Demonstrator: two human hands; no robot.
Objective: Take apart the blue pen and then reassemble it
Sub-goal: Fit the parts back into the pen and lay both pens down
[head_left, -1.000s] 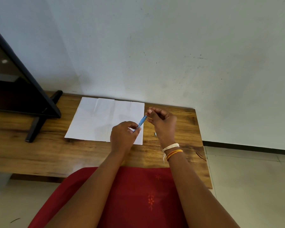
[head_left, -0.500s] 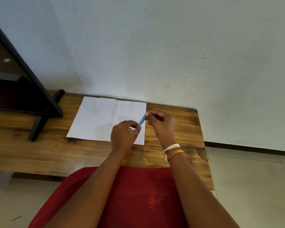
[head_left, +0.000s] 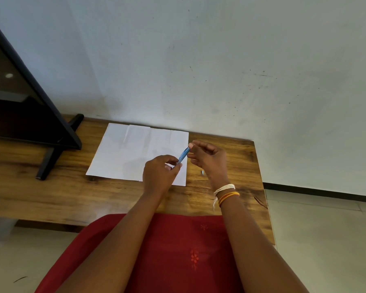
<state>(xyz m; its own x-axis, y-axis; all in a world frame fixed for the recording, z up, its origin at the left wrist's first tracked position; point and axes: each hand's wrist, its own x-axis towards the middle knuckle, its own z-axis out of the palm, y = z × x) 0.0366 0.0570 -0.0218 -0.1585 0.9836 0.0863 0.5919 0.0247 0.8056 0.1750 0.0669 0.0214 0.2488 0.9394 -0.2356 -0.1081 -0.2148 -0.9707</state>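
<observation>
A wooden table (head_left: pixel 40 193) stands against a pale wall (head_left: pixel 220 60), with white paper (head_left: pixel 123 153) near its back edge. Above the paper's right edge, the left hand (head_left: pixel 159 174) pinches the blue pen (head_left: pixel 183 156); the right hand (head_left: pixel 207 158) has loosely curled fingers, one fingertip touching the pen's upper end.

Slim blue pen barrel (head_left: pixel 183 156): smooth plastic with a faint sheen. Small pale cylindrical part (head_left: pixel 202 172) lying on the tabletop: too small to tell its material. Brown wooden table (head_left: pixel 51 193): strongly grained, with a soft satin finish and dark streaks. White sheet of paper (head_left: pixel 127 151): matt, marked by several vertical fold creases. Red cloth garment (head_left: pixel 178 250): matt weave carrying small orange flower motifs. White and orange wrist threads (head_left: pixel 225 192): twisted cord. Black flat screen (head_left: pixel 13 98): glossy, reflective panel in a matt dark frame. Pale wall (head_left: pixel 220 60): matt paint, scuffed and speckled.
</observation>
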